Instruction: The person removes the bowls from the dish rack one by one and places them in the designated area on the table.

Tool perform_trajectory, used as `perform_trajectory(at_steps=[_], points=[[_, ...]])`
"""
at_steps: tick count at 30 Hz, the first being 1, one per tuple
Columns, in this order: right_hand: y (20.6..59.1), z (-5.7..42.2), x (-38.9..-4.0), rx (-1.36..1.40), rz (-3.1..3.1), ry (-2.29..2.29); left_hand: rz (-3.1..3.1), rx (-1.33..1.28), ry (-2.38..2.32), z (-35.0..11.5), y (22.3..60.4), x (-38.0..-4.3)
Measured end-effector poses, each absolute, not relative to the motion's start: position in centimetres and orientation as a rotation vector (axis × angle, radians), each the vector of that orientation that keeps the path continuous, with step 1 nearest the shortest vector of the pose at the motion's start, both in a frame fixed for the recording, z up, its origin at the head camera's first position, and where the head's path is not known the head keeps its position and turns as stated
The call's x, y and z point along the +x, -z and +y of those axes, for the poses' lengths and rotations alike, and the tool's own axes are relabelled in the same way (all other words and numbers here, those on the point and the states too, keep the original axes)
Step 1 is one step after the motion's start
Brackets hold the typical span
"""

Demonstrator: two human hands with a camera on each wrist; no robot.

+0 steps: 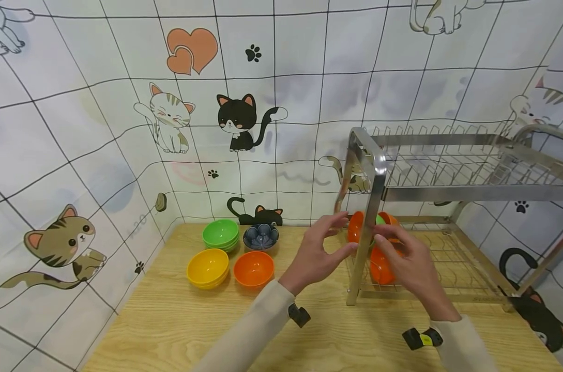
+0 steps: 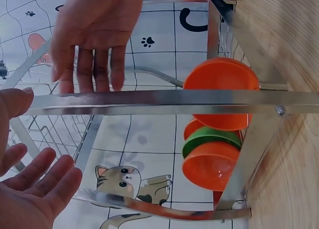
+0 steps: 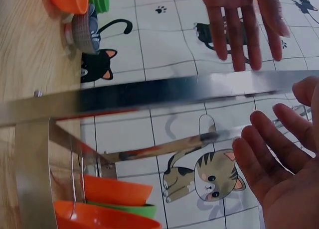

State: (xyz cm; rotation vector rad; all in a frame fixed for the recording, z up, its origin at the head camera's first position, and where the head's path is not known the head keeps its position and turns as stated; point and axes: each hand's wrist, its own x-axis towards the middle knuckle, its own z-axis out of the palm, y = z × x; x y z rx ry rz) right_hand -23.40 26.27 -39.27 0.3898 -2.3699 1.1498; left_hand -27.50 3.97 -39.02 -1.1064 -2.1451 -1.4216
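Note:
My left hand (image 1: 315, 257) is held up just left of the front post (image 1: 367, 243) of a two-tier metal dish rack, its fingers loosely bent and nothing in them. On the post's other side is my right hand (image 1: 410, 261), also holding nothing, with fingers extended and thumb toward the post. Whether either hand touches the metal I cannot tell. Behind the post, orange bowls (image 2: 222, 74) and a green bowl (image 2: 212, 139) stand on edge in the lower tier. In the head view the post and right hand partly cover them.
Left on the wooden table (image 1: 169, 325) are stacked green bowls (image 1: 221, 233), a dark flower-shaped bowl (image 1: 261, 237), yellow bowls (image 1: 208, 268) and an orange bowl (image 1: 254, 269). The wire upper tier (image 1: 449, 160) of the rack spans the right side. A cat-print tiled wall (image 1: 304, 98) stands behind.

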Motion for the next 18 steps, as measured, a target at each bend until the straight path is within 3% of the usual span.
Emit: perform_trajectory(at_steps=[18], points=[[41.7, 32.3, -24.2, 0.18, -2.576, -0.972, -1.983, -1.197, 1.469, 6.8, 36.5, -27.8]])
